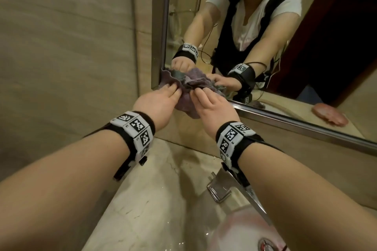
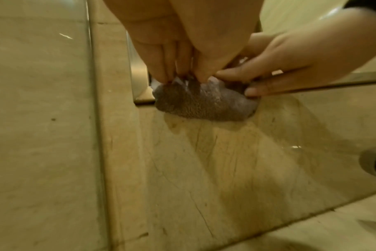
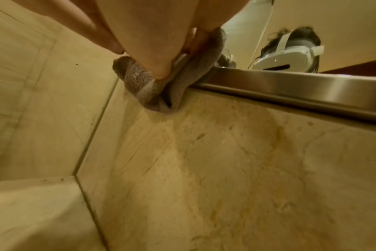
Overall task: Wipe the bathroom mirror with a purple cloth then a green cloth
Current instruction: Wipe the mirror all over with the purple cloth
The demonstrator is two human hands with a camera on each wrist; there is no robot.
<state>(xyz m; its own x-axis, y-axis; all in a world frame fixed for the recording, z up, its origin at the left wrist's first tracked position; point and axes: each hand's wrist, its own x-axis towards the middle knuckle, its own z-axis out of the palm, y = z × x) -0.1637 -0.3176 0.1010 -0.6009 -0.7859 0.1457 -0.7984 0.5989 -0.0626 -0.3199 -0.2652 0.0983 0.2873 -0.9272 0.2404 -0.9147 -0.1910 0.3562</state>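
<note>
At the mirror (image 1: 255, 26) corner, left hand (image 1: 158, 104) and right hand (image 1: 212, 106) pinch the bunched purple cloth (image 1: 189, 85).

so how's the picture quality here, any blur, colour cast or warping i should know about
Head view: wide-angle bend at the edges, forearms stretched; the purple cloth and mirror are fairly sharp. Left wrist view: warm yellow cast, soft blur on the left hand and right hand, with shadows on the stone under the cloth. Right wrist view: same cast, the hand close and out of focus.

Beige marble walls (image 1: 67, 51) surround me under warm, dim light; below, a wet stone counter (image 1: 146, 199), chrome faucet (image 1: 219, 190) and basin (image 1: 240, 234).
</note>
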